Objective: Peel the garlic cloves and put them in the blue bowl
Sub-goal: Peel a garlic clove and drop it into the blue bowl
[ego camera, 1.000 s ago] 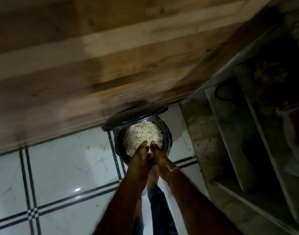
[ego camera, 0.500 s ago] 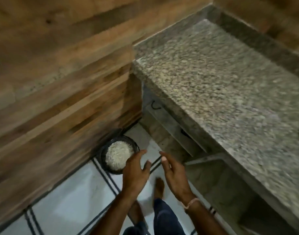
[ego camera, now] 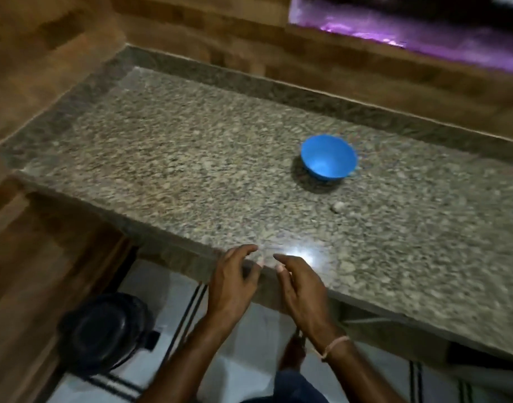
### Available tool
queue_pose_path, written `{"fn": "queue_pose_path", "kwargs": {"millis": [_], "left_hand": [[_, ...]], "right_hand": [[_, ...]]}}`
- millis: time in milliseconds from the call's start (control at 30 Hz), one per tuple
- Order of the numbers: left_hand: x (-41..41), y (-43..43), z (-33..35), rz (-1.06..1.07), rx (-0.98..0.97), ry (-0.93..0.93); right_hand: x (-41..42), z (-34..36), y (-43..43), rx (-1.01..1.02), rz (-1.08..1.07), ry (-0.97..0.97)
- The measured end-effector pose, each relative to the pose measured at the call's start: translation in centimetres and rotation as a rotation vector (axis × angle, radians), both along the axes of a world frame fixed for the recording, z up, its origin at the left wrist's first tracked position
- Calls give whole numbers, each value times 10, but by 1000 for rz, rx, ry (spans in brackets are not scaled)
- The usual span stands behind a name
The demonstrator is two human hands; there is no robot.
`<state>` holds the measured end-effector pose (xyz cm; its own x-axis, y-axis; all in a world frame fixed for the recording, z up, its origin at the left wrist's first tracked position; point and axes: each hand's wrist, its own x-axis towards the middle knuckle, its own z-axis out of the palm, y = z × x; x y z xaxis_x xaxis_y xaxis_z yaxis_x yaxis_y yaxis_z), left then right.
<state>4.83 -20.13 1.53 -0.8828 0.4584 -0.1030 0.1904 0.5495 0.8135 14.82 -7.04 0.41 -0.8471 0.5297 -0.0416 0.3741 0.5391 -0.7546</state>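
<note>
Head — blue bowl; bin below counter.

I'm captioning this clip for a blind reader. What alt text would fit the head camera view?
A person's left hand and right hand, both open and empty, are at the near edge of a granite counter. A blue bowl stands farther back on it, a small pale blurred lump near it. A black container sits on the floor.
</note>
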Motion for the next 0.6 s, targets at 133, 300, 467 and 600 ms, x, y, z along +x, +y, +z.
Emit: {"fn": "queue_pose_path", "kwargs": {"millis": [133, 300, 467, 600], "left_hand": [[21, 83, -5, -112, 12, -32], [6, 151, -19, -115, -32, -27], [-37, 193, -31, -215, -186, 132], [-52, 210, -44, -287, -267, 161]], "right_hand": [[28, -9, 78, -2, -68, -30], [36, -21, 150, 57, -103, -53], [3, -25, 205, 185, -106, -236], [-24, -22, 227, 263, -71, -337]]}}
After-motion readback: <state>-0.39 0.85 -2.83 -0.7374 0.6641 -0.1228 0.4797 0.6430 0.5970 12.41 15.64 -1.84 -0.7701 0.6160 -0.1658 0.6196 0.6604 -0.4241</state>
